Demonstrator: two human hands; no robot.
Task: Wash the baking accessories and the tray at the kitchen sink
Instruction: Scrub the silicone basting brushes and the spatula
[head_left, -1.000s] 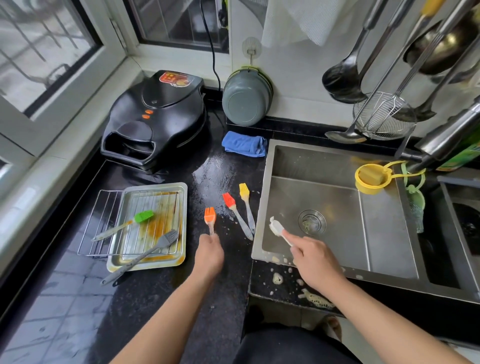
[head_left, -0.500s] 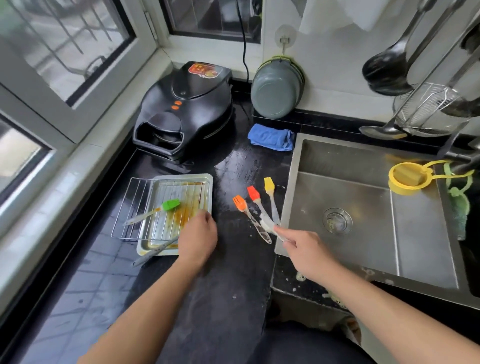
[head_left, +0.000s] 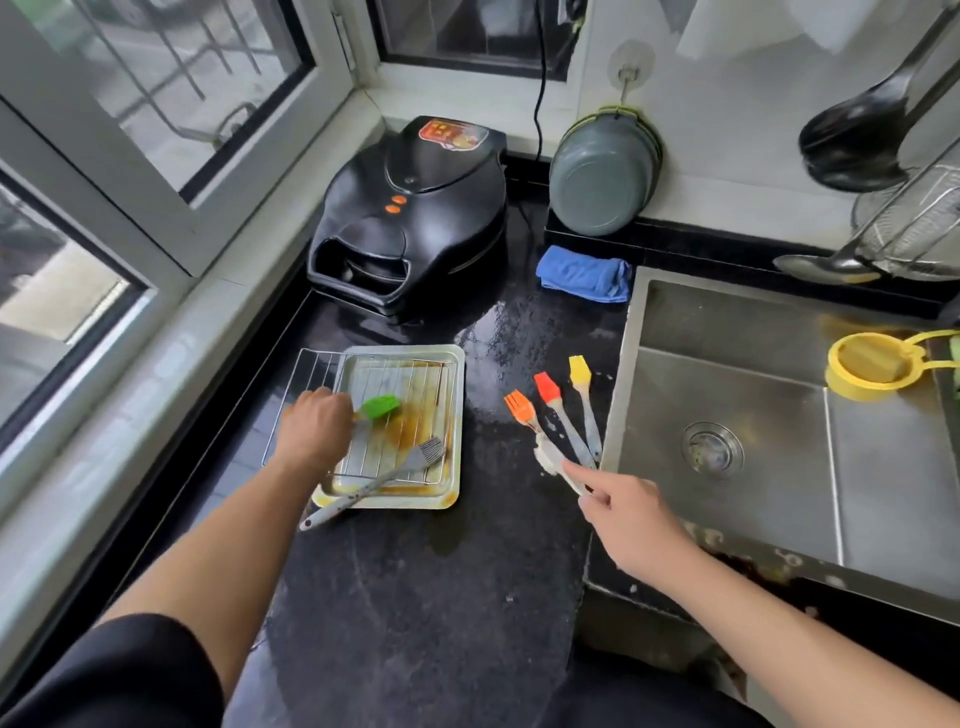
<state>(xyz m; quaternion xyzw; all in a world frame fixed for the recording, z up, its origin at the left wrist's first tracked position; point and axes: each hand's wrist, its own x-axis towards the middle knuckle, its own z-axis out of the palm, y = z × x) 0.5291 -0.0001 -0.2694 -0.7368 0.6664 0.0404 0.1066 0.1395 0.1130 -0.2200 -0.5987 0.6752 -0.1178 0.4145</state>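
Greasy metal tray (head_left: 453, 415) on black counter (head_left: 415, 597), left of sink (head_left: 779, 364); rectangular, long axis running near to far, brown-orange residue pooled across floor and smeared at front rim. Wire rack (head_left: 317, 371) lying in tray, shifted left so left edge overhangs onto counter.

Green brush (head_left: 382, 406) on rack, silicone head pointing right and slightly away, handle hidden under left hand (head_left: 314, 428). Left hand knuckles-up, fingers curled down over green brush handle end at rack's left side; actual grip hidden, closed around it by look.

Grey brush (head_left: 374, 486) diagonal across tray's front edge, head up-right on rack, handle sticking out lower-left past rim onto counter.

Three brushes on wet counter between tray and sink: orange brush (head_left: 519, 409), red brush (head_left: 546, 388), yellow brush (head_left: 580, 370). Heads all pointing away, clear handles converging toward sink's near-left corner.

White brush (head_left: 551, 457) in right hand (head_left: 631, 519), pinched at handle end between thumb and fingers, index extended along handle; head pointing up-left, foamy, just beside orange brush handle, touching or not unclear.

Behind: black electric griddle (head_left: 415, 223), blue cloth (head_left: 584, 273), grey bowl (head_left: 600, 179) leaning on wall, yellow strainer (head_left: 872, 366) on sink ledge.
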